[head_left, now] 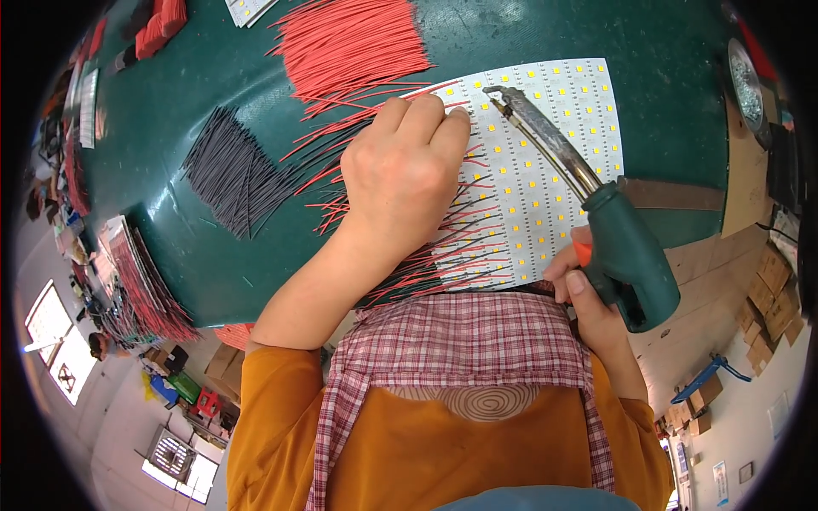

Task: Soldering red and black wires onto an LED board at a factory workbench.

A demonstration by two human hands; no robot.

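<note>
A white LED board point(545, 136) with rows of small yellow LEDs lies on the table in front of me. Red and black wires point(477, 243) run onto its left side in rows. My left hand point(405, 162) is closed over the board's upper left edge, its fingertips pinched on a red wire whose end shows beside them; the grip itself is partly hidden. In my right hand point(592, 307) is a soldering gun point(635, 260) with a green handle, held at the board's lower right. Its dark tip points up and left, over the board's upper part near my left fingertips.
A pile of red wires point(354, 43) lies at the back, and a bundle of black wires point(230, 175) at the left. Finished-looking wired boards point(145, 281) are stacked on the table's left edge. A round metal dish point(745, 81) stands at the far right.
</note>
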